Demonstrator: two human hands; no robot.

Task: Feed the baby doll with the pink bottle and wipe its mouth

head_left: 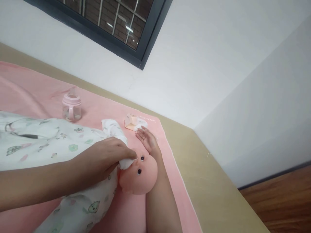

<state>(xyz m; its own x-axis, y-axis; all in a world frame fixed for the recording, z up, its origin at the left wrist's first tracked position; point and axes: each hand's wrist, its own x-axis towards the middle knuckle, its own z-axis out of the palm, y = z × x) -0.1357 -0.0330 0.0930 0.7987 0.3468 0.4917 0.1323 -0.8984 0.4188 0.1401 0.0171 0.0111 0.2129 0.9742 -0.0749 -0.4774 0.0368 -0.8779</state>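
A baby doll lies on a pink blanket [31, 94], its bald head [138, 176] toward the right and its body wrapped in a white printed swaddle [48, 142]. My left hand [107, 160] pinches a small white wipe [126, 162] against the doll's face beside its eyes. The doll's head rests on my right forearm. My right hand [147, 139] lies palm up beyond the head, fingers stretched out and holding nothing.
A pink baby bottle [71, 106] stands upright on the blanket behind the doll. A small pack of wipes [134, 123] lies near my right fingertips. The blanket covers a tan mattress [209, 181] set in a white-walled corner; wooden floor [286, 200] shows at the right.
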